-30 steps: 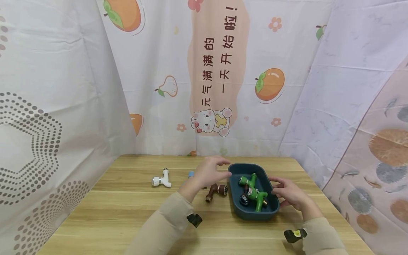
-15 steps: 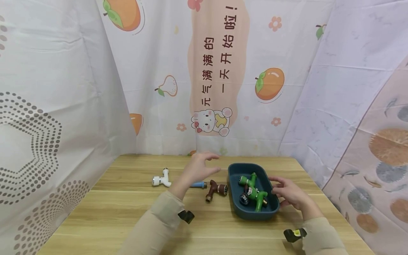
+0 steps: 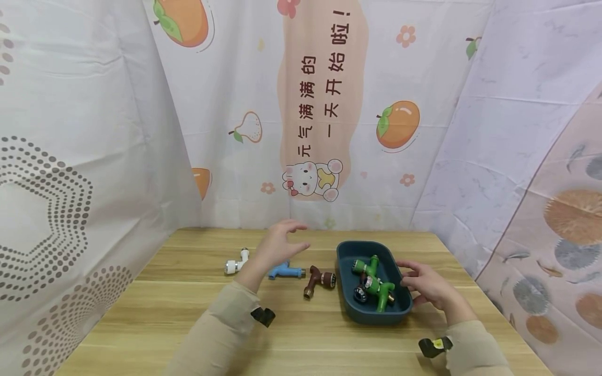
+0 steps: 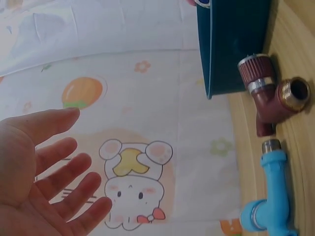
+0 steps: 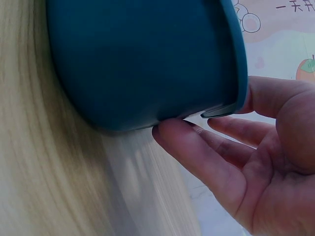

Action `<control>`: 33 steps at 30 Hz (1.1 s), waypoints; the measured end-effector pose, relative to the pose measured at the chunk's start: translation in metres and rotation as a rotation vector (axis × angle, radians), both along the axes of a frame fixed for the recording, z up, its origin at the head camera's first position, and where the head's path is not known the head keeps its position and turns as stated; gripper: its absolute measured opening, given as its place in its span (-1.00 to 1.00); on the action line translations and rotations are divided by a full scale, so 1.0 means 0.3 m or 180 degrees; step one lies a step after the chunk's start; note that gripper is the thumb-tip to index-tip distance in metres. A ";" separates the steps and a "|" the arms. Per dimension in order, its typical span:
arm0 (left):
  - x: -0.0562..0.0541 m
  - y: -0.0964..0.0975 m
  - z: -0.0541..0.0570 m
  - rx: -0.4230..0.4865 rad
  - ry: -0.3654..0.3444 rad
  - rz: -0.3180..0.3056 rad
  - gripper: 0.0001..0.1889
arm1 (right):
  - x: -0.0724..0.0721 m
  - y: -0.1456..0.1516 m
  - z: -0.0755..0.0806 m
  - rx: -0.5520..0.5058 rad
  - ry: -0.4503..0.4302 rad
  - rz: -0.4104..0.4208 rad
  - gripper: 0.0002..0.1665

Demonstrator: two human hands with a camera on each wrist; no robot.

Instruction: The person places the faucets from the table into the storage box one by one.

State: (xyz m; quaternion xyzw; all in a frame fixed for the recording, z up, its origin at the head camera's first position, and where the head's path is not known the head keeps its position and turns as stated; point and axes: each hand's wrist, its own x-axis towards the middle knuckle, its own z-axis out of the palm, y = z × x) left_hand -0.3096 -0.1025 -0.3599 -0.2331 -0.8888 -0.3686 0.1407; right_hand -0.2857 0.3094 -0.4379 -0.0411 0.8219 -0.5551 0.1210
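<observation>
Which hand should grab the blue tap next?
Probably the left hand: it's empty and close to the blue tap. The right hand is farther away, touching the bin.

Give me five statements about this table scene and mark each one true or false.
1. The right hand touches the teal bin. True.
2. In the head view, a brown tap lies between the blue tap and the teal bin. True.
3. The left hand grips the blue tap. False: it holds nothing.
4. Both green taps lie outside the teal bin. False: they lie inside it.
5. In the head view, the white tap is left of the blue tap. True.
</observation>
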 end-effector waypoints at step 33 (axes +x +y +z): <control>-0.071 -0.230 -0.046 0.0077 0.0007 0.0634 -0.33 | -0.002 0.002 -0.003 -0.0017 -0.0002 0.0018 -0.19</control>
